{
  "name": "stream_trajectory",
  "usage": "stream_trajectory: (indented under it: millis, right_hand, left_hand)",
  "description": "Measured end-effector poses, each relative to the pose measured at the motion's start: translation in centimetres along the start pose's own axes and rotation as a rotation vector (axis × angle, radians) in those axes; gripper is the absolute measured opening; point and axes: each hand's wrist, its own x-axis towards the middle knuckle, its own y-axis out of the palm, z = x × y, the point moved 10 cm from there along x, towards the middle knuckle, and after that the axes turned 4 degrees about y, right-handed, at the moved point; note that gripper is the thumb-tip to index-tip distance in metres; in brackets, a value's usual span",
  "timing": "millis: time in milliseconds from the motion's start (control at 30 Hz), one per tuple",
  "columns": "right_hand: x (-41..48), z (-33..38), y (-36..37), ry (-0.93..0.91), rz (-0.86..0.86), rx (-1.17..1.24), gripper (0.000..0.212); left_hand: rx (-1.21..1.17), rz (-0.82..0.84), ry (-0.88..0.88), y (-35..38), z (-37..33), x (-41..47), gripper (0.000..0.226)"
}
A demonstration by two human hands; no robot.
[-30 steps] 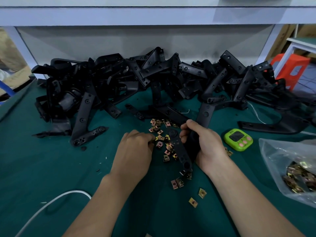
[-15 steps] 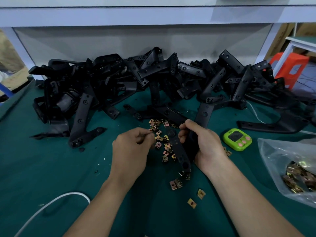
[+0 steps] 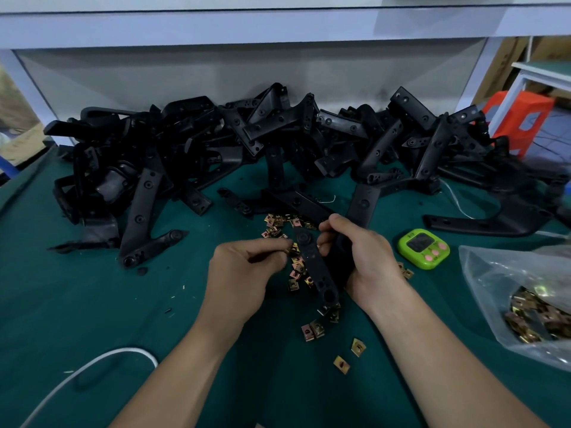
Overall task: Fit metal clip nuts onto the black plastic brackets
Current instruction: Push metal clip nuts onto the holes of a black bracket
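Note:
My right hand (image 3: pixel 361 261) grips a long black plastic bracket (image 3: pixel 315 267) that slants down toward me over the green table. My left hand (image 3: pixel 244 273) pinches a brass-coloured clip nut (image 3: pixel 293 249) between thumb and fingertips, right at the bracket's left edge near its upper end. Several loose clip nuts (image 3: pixel 296 273) lie scattered under and around the bracket, with a few more (image 3: pixel 312 330) nearer to me. A big heap of black brackets (image 3: pixel 247 143) fills the back of the table.
A green timer (image 3: pixel 422 248) sits right of my right hand. A clear plastic bag of clip nuts (image 3: pixel 525 301) lies at the right edge. A white cable (image 3: pixel 92 366) curls at lower left. A white shelf wall closes off the back; an orange stool (image 3: pixel 522 118) stands at far right.
My left hand lifted from the pile of loose nuts with one nut pinched and brought it to the bracket's left edge. My right hand kept its hold on the bracket.

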Motion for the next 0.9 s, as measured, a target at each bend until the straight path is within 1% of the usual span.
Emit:
stream_trajectory:
  millis: [100, 167, 233, 367, 533, 733, 900]
  right_hand:
    - [0.0, 0.0, 0.0, -0.004, -0.001, 0.005, 0.023]
    - [0.0, 0.1, -0.1, -0.015, -0.006, 0.001, 0.022]
    - [0.0, 0.3, -0.2, -0.029, -0.012, -0.007, 0.022]
    - [0.0, 0.5, -0.1, -0.044, -0.012, -0.041, 0.024]
    - [-0.1, 0.4, 0.2, -0.036, 0.013, -0.079, 0.023]
    - [-0.1, 0.6, 0.1, -0.047, 0.003, -0.058, 0.023]
    - [0.0, 0.6, 0.4, -0.069, 0.011, -0.097, 0.022]
  left_hand:
    - [-0.195, 0.151, -0.063, 1.8, 0.1, -0.4, 0.032]
    - [-0.301, 0.224, -0.088, 2.6, -0.2, -0.8, 0.025]
    - [-0.372, 0.262, -0.124, 3.0, -0.3, -1.2, 0.033]
    - [-0.43, 0.255, -0.172, 2.9, -0.2, -1.2, 0.027]
    - [-0.43, 0.239, -0.15, 2.8, -0.1, -1.1, 0.023]
    - [-0.394, 0.229, -0.111, 2.7, -0.4, -1.1, 0.025]
    - [-0.402, 0.188, -0.121, 2.6, -0.2, -1.1, 0.017]
